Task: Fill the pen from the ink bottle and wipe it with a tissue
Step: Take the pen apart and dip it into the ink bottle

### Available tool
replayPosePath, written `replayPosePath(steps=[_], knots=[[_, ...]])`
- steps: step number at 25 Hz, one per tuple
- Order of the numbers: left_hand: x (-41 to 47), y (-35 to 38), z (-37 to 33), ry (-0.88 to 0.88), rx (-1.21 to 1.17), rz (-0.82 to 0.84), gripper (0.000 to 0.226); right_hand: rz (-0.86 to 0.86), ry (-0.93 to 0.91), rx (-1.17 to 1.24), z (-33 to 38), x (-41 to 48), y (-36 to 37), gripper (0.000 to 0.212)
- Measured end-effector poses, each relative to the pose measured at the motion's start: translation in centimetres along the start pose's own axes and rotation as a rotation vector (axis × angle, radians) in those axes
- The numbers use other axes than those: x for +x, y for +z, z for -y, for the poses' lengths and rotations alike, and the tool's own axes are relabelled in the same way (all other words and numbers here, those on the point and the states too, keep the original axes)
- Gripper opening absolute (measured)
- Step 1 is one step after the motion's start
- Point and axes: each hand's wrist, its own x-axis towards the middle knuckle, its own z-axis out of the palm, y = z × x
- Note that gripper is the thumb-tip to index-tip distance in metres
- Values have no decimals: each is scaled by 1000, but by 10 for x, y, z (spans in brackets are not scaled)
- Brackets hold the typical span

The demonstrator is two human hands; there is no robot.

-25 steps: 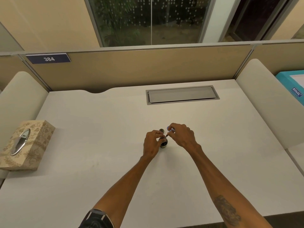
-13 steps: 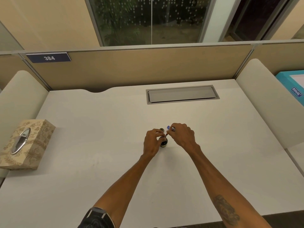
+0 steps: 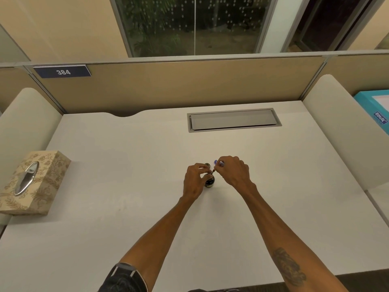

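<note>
A small dark ink bottle (image 3: 209,181) stands at the middle of the white desk (image 3: 126,165). My left hand (image 3: 194,181) grips the bottle from its left side. My right hand (image 3: 232,172) pinches a thin pen (image 3: 216,165) with a blue end, tilted with its tip down at the bottle's mouth. A small dark cap (image 3: 207,165) lies just behind the bottle. The bottle's mouth is partly hidden by my fingers. A patterned beige tissue box (image 3: 33,182) rests at the desk's left edge, far from both hands.
A grey cable hatch (image 3: 233,120) is set into the desk at the back. Padded side panels stand left (image 3: 23,123) and right (image 3: 334,127). A teal box (image 3: 374,110) sits beyond the right panel. A tan partition closes off the back.
My right hand has shifted the pen slightly up and back over the bottle. My left hand stays on the bottle.
</note>
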Motion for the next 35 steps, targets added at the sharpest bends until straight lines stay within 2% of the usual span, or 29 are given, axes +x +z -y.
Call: replayPosePath(steps=[2,6,10,15,18,24,29,33,35], knots=[[0,1,2,12,11,-1,9,10,25,43,0,0,1,23],[4,3,8,-11,28,21,8,30,6,42,-2,1,2,13],[6,5,10,11,65,21,12,11,27,90,1,1,4,27],[6,4,9,-3,32,24,11,32,-13,25,0,1,1,14],[5,5,10,6,36,19,11,20,15,18,2,3,2,24],[5,2,7,30,79,24,10,32,-11,2,2,3,-3,14],[4,3,9,24,63,26,11,50,46,10,1,6,0,29],[6,3,9,23,57,32,12,64,-4,13,1,7,-4,15],[7,5,10,31,61,26,11,47,13,-4,2,8,-4,18]])
